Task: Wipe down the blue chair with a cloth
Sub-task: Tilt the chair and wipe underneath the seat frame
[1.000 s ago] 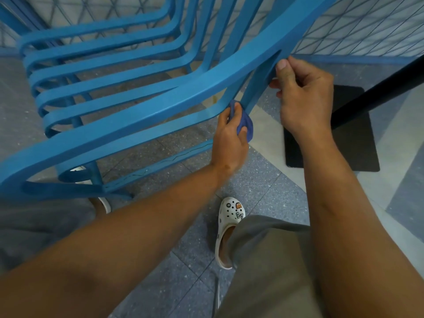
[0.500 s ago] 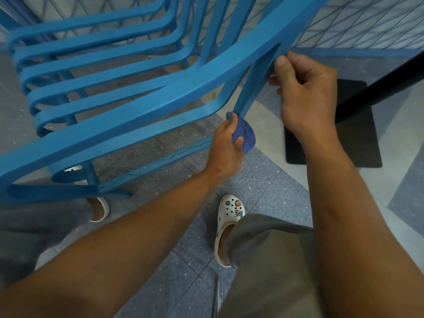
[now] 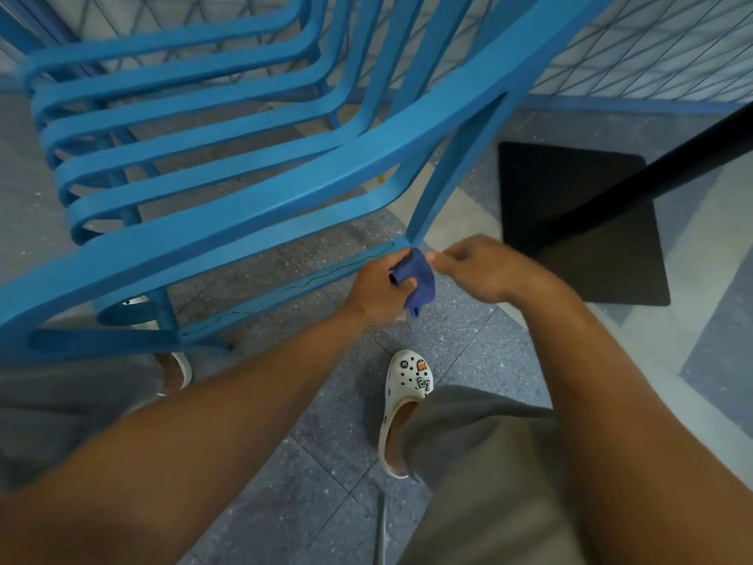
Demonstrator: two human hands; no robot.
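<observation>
Probably a patio or café: wire fence [image 3: 652,46], speckled floor tiles [image 3: 326,462].

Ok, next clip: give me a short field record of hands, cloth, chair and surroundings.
left hand: left hand grips the dark blue cloth
right hand: right hand beside the cloth, blurred; grip unclear
cloth position: at the lower end of the slanted strut on the blue slatted plastic chair
floor: grey speckled tile floor, black square table base
footwear: white perforated clog

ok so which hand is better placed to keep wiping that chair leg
Left. The left hand already has the cloth in its grip, right at the lower end of the blue chair leg. The right hand is beside it, blurred, and seems to hold no cloth.
</observation>
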